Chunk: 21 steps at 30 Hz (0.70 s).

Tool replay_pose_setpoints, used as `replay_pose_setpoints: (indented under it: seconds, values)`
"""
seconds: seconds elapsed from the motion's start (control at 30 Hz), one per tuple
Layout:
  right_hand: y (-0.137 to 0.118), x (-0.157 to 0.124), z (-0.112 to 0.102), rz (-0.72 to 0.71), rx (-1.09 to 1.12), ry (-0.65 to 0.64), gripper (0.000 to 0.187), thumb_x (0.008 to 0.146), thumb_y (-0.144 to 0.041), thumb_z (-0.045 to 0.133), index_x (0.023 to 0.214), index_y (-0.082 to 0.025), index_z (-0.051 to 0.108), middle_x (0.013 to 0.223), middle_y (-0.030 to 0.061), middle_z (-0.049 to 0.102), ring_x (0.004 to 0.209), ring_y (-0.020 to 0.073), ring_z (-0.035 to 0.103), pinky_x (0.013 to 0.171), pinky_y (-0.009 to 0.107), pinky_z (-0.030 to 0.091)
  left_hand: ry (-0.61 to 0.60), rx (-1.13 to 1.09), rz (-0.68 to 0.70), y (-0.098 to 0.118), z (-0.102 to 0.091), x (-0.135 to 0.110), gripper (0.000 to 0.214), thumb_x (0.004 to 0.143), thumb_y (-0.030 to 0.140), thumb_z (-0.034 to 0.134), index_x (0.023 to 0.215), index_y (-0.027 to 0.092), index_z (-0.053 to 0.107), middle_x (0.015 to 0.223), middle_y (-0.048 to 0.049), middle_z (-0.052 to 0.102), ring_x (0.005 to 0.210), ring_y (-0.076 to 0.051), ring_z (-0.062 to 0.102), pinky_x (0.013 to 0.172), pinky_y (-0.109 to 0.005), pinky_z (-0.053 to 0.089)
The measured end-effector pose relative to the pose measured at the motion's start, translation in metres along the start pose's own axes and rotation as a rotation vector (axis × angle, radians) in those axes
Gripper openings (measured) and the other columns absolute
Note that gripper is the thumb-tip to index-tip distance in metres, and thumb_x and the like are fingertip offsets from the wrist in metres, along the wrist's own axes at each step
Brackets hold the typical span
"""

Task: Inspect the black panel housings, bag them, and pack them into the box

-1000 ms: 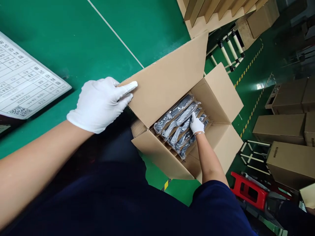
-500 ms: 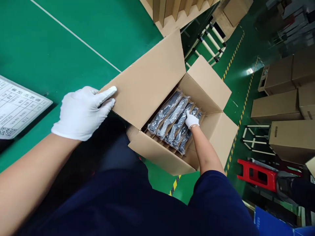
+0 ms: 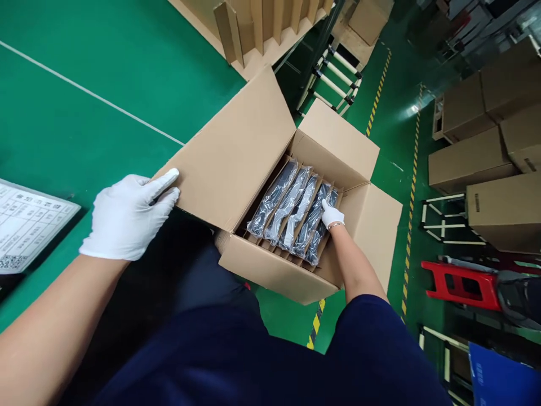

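My left hand [image 3: 131,214], in a white glove, pinches the edge of a large open flap [image 3: 232,152] of a cardboard box [image 3: 270,268], thumb and fingers closed on either side. Inside, several dark parts in clear plastic bags [image 3: 274,200] stand in a slanted row between cardboard dividers. My right hand [image 3: 332,214], also gloved, reaches in from the right side. It grips a bagged dark part [image 3: 315,211] near the right end of the row; some of its fingertips are hidden between the bags.
A wooden-looking tray with cardboard dividers [image 3: 279,34] stands beyond the box. A printed sheet [image 3: 31,225] lies at far left. To the right are stacked cartons [image 3: 507,203], a red stool [image 3: 462,285], a blue bin [image 3: 502,375] and pipe racks [image 3: 336,79]. Yellow-black tape [image 3: 412,208] marks the green floor.
The view has shifted, so the left hand and flap appear lower and further left. The right hand has moved off the middle bags toward the right end of the row, uncovering the third bag.
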State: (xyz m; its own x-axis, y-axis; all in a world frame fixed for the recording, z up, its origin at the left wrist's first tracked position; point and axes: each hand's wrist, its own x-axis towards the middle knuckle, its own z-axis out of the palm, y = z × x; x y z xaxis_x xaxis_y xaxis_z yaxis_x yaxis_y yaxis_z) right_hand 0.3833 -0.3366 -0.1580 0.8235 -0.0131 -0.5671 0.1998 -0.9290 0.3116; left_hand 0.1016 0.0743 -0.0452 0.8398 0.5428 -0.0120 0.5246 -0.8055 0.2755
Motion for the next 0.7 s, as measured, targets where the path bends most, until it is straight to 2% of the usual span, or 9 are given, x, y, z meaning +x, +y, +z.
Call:
replay_pose_setpoints:
  seconds: [0.17, 0.27, 0.47, 0.7]
  values:
    - [0.005, -0.002, -0.001, -0.024, 0.063, 0.051, 0.052, 0.102, -0.045, 0.053, 0.146, -0.018, 0.046, 0.137, 0.0121, 0.053, 0.120, 0.0216, 0.058, 0.105, 0.045, 0.052, 0.034, 0.007, 0.007, -0.003, 0.002, 0.000, 0.052, 0.096, 0.046, 0.045, 0.137, 0.021, 0.064, 0.101, -0.0054, 0.061, 0.080, -0.018, 0.052, 0.077, -0.028, 0.042]
    - [0.009, -0.009, 0.005, 0.020, 0.068, 0.075, 0.052, 0.102, -0.047, 0.052, 0.143, -0.016, 0.048, 0.131, 0.0117, 0.056, 0.116, 0.0206, 0.059, 0.102, 0.044, 0.053, 0.058, 0.018, 0.022, -0.004, 0.004, 0.000, 0.053, 0.096, 0.048, 0.043, 0.136, 0.021, 0.066, 0.102, -0.0060, 0.064, 0.079, -0.019, 0.053, 0.073, -0.028, 0.040]
    - [0.010, -0.016, 0.025, 0.104, 0.067, 0.021, 0.054, 0.101, -0.052, 0.051, 0.141, -0.015, 0.049, 0.124, 0.0112, 0.060, 0.111, 0.0196, 0.061, 0.100, 0.043, 0.054, 0.076, 0.014, 0.017, -0.007, 0.005, 0.001, 0.056, 0.093, 0.051, 0.044, 0.135, 0.023, 0.067, 0.103, -0.0061, 0.066, 0.079, -0.020, 0.056, 0.069, -0.028, 0.038]
    - [0.009, -0.011, 0.026, 0.140, 0.141, 0.026, 0.047, 0.100, -0.047, 0.056, 0.134, -0.013, 0.055, 0.125, 0.0109, 0.059, 0.114, 0.0196, 0.060, 0.101, 0.042, 0.053, 0.097, -0.001, 0.027, -0.012, 0.009, 0.003, 0.055, 0.092, 0.051, 0.047, 0.134, 0.023, 0.067, 0.101, -0.0061, 0.066, 0.078, -0.020, 0.056, 0.067, -0.028, 0.038]
